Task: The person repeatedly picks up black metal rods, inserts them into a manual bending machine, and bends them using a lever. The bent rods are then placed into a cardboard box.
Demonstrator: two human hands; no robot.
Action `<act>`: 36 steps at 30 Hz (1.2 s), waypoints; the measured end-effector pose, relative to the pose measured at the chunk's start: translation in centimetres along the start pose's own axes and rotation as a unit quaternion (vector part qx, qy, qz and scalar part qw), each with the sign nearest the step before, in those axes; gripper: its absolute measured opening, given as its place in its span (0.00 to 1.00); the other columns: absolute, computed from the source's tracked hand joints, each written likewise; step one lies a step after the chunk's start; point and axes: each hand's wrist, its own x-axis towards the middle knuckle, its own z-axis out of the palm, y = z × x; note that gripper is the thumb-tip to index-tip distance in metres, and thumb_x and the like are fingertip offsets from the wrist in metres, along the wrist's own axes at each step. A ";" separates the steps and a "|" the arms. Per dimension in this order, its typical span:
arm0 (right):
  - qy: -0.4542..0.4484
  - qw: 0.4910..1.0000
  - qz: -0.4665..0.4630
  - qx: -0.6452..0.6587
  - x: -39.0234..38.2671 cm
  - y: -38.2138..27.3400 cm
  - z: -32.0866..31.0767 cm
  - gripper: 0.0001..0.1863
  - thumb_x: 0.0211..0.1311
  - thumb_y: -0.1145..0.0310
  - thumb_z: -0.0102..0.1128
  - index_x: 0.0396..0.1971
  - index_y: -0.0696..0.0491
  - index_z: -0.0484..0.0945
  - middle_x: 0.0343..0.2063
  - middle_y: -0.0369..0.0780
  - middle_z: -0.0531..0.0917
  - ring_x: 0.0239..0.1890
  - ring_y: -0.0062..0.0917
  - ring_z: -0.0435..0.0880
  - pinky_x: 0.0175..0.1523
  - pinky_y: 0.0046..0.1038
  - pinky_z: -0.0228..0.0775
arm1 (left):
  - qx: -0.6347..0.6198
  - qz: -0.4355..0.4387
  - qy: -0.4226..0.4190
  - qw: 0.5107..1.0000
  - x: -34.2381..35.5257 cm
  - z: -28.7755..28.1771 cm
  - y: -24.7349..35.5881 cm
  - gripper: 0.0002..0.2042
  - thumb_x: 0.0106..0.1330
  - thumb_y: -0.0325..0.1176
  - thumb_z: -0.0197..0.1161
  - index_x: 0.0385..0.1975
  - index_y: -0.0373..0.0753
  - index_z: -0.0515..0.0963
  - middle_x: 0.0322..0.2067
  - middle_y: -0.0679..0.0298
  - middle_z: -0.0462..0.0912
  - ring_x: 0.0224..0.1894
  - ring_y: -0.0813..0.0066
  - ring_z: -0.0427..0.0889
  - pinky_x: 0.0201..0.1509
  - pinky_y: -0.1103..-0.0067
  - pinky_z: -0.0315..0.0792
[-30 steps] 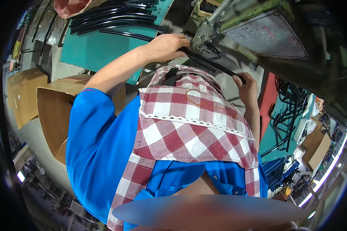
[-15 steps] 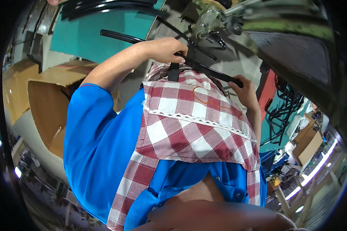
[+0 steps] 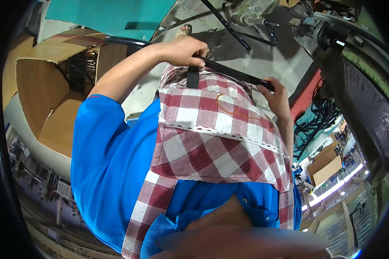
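A long black bar (image 3: pixel 237 74) stretches across the front of my checked apron, slanting down toward the right. My left hand (image 3: pixel 186 51) is closed around its middle part, thumb on the near side. Further along, my right hand (image 3: pixel 277 94) pinches the bar near its right end. The left part of the bar passes behind my left forearm and comes out by the flap of a cardboard box (image 3: pixel 43 93).
Black metal pieces (image 3: pixel 80 69) lie inside the box at left. Beyond it stands a teal table (image 3: pixel 103 15). A green machine (image 3: pixel 354 56) is close on the right, with black metal frames (image 3: pixel 317 118) piled nearby. A bent black rod (image 3: pixel 227 26) lies ahead.
My view and body have turned, bringing more of the box and machine into sight. The stacked black bars on the teal table have left view. Both hands keep hold of the bar.
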 end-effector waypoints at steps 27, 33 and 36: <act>0.294 0.907 -0.063 0.295 1.7 1.0 -5.7 0.08 0.59 0.70 0.54 0.24 0.55 0.68 0.16 0.31 0.66 0.18 0.15 0.63 0.24 0.22 0.54 | -0.008 0.125 -0.042 0.991 13.5 -12.2 8.7 0.15 0.57 0.30 0.68 0.42 0.32 0.76 0.29 0.60 0.81 0.27 0.75 0.78 0.25 0.77 0.76; 0.241 0.895 -0.019 0.376 3.6 5.7 -5.6 0.03 0.62 0.72 0.52 0.33 0.55 0.69 0.22 0.33 0.71 0.21 0.18 0.69 0.26 0.22 0.62 | 0.120 0.205 0.021 0.971 15.8 -11.4 5.7 0.12 0.55 0.40 0.69 0.27 0.36 0.81 0.25 0.60 0.83 0.24 0.71 0.81 0.32 0.73 0.73; 0.336 0.942 0.011 0.010 2.6 7.5 -4.5 0.16 0.57 0.64 0.55 0.43 0.57 0.75 0.39 0.45 0.78 0.40 0.37 0.76 0.45 0.35 0.68 | 0.146 0.044 -0.030 0.988 11.5 -11.7 9.8 0.13 0.56 0.43 0.68 0.29 0.38 0.83 0.25 0.59 0.83 0.26 0.70 0.81 0.34 0.73 0.74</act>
